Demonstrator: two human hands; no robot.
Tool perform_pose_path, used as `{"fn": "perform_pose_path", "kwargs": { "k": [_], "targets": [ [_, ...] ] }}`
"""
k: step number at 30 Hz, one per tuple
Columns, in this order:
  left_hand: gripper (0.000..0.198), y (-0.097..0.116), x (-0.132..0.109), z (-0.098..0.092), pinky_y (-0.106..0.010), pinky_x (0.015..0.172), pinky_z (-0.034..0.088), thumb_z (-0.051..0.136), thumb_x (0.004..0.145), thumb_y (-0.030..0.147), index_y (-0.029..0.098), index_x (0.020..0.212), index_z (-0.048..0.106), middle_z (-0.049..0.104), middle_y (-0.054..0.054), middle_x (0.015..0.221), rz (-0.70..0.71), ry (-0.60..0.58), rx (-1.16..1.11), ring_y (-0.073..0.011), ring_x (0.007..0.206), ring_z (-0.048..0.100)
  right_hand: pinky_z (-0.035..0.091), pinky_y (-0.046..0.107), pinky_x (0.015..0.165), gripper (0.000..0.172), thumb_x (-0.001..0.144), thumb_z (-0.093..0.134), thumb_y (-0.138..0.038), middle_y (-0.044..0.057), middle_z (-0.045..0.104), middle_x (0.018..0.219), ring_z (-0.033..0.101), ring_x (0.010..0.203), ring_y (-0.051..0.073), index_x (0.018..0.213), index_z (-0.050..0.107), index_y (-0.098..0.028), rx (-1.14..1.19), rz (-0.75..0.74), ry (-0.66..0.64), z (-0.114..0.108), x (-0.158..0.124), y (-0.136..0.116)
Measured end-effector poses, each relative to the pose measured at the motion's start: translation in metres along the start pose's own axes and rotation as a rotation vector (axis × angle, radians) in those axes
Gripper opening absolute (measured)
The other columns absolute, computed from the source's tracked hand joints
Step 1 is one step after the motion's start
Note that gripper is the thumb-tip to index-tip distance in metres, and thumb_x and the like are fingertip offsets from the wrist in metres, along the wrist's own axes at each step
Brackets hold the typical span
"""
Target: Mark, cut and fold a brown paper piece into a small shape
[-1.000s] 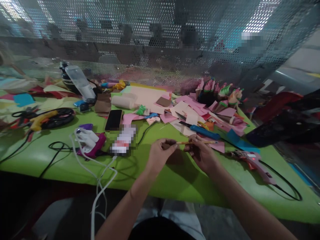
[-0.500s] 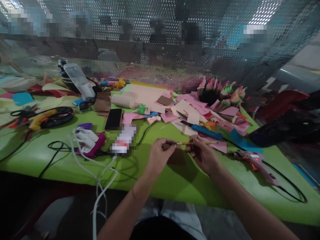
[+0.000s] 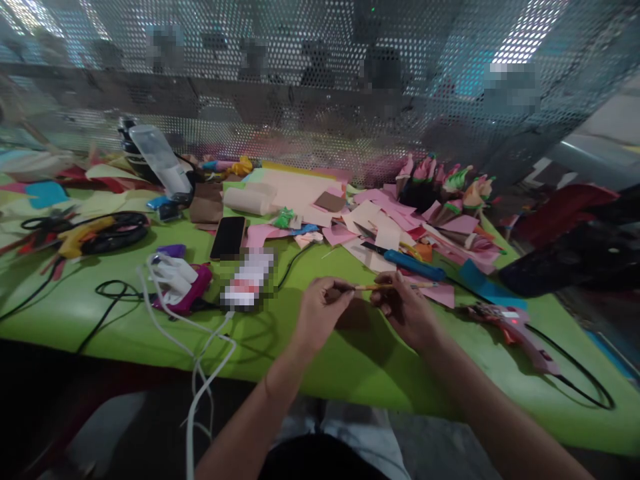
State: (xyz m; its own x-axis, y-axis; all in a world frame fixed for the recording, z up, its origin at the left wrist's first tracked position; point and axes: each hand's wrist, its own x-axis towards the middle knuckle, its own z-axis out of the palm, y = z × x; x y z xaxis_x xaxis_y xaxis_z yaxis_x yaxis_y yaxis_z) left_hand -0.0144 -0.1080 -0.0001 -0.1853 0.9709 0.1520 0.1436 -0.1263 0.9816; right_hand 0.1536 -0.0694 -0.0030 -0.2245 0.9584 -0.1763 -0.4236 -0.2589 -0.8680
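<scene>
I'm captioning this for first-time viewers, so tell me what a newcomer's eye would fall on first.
Probably the bright green table, with the left hand and right hand holding a thin stick between them above its near part. Next come the paper scraps heaped beyond the hands, and the pink glue gun lying to the right, its red light lit.

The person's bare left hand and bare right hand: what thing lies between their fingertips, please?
In the head view, a thin yellowish pencil-like stick spans the gap from the left hand to the right hand, above the green table.
</scene>
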Motion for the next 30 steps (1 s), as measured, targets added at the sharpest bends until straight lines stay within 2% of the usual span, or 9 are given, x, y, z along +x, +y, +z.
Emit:
{"fn": "perform_pose_path", "kwargs": {
  "k": [4,10,15,19,30],
  "targets": [
    [0.007,-0.0004,-0.0003,0.0005,-0.027,0.072,0.052,0.071,0.076,0.024,0.019,0.080,0.073,0.070,-0.004,0.084,-0.024,0.009,-0.020,-0.0147,0.075,0.062,0.041,0.018,0.042,0.045,0.061,0.083,-0.062,0.000,0.067,0.061,0.061,0.054,0.011,0.075,0.073,-0.021,-0.004,-0.019,0.010,0.0001,0.0010,0.0021],
    [0.007,0.0003,-0.0002,-0.0006,-0.028,0.073,0.052,0.071,0.078,0.025,0.019,0.080,0.074,0.071,-0.004,0.082,-0.017,0.029,0.003,-0.0156,0.076,0.063,0.040,0.021,0.042,0.043,0.064,0.082,-0.060,0.002,0.068,0.063,0.061,0.056,0.013,0.076,0.074,-0.020,-0.008,-0.006,0.003,-0.0027,0.0010,0.0058],
    [0.005,0.0019,0.0000,-0.0019,-0.027,0.073,0.052,0.070,0.078,0.023,0.019,0.078,0.074,0.071,-0.004,0.081,-0.001,0.036,0.024,-0.0154,0.077,0.063,0.040,0.022,0.044,0.033,0.065,0.085,-0.050,0.003,0.071,0.068,0.064,0.061,0.014,0.080,0.076,-0.022,-0.032,-0.016,-0.074,-0.0030,-0.0005,0.0040],
    [0.004,0.0015,-0.0005,-0.0021,-0.028,0.074,0.051,0.070,0.078,0.022,0.020,0.078,0.073,0.070,-0.004,0.082,0.036,0.043,0.040,-0.0159,0.079,0.063,0.042,0.022,0.046,0.026,0.067,0.085,-0.044,0.003,0.073,0.073,0.066,0.064,0.015,0.081,0.077,-0.024,-0.063,-0.052,-0.097,-0.0021,-0.0009,0.0028],
    [0.007,0.0000,0.0004,-0.0018,-0.030,0.076,0.050,0.068,0.079,0.017,0.021,0.076,0.072,0.071,-0.003,0.079,0.145,0.055,0.085,-0.0175,0.082,0.063,0.041,0.022,0.045,0.027,0.068,0.084,-0.047,0.003,0.072,0.070,0.064,0.061,0.014,0.080,0.076,-0.023,-0.105,-0.096,-0.077,-0.0018,-0.0007,0.0031]
  ]
}}
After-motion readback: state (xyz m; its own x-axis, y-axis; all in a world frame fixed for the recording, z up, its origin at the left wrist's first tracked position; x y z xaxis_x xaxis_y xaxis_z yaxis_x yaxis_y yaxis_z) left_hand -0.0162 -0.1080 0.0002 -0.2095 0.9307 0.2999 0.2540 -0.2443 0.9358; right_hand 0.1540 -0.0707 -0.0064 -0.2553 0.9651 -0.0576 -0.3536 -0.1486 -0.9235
